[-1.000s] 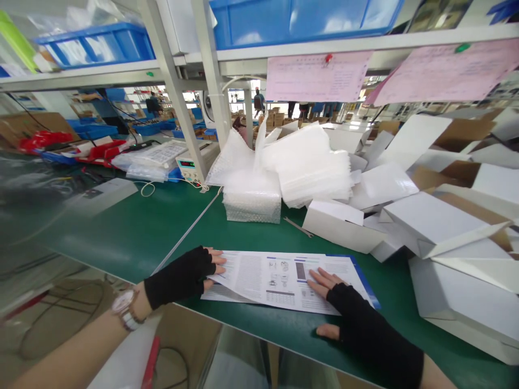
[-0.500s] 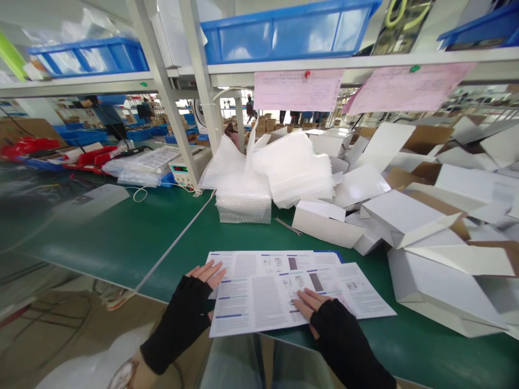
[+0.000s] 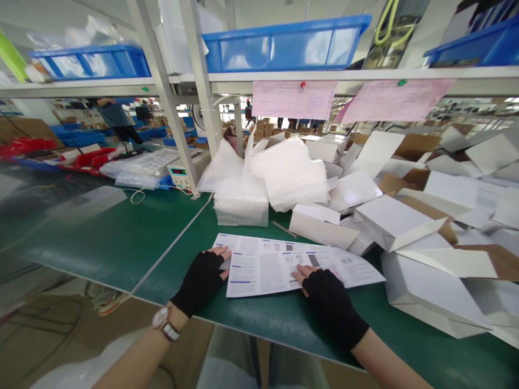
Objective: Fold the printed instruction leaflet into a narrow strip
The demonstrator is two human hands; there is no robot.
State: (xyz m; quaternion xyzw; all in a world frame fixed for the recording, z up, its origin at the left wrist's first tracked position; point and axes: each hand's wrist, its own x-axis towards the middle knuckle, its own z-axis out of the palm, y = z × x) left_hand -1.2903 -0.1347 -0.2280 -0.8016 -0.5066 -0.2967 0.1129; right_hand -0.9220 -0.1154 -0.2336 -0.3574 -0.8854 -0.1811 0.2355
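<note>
A printed leaflet sheet (image 3: 263,265) lies on top of the stack of leaflets (image 3: 251,243) on the green bench mat. My left hand (image 3: 203,278), in a black fingerless glove, rests at the sheet's left edge with fingers stretched onto the paper. My right hand (image 3: 324,294), gloved the same, presses flat on the middle of the sheet with fingers apart. A wristwatch (image 3: 164,324) sits on my left wrist.
White folded cartons (image 3: 397,221) pile up on the right. A block of bubble wrap (image 3: 241,208) and plastic bags (image 3: 292,173) stand behind the leaflets. A small meter (image 3: 180,175) stands by the shelf post (image 3: 170,108). Blue bins (image 3: 284,46) sit overhead.
The top sheet has been drawn off the stack toward me and to the right; both hands stay on it. The view has tilted upward.
</note>
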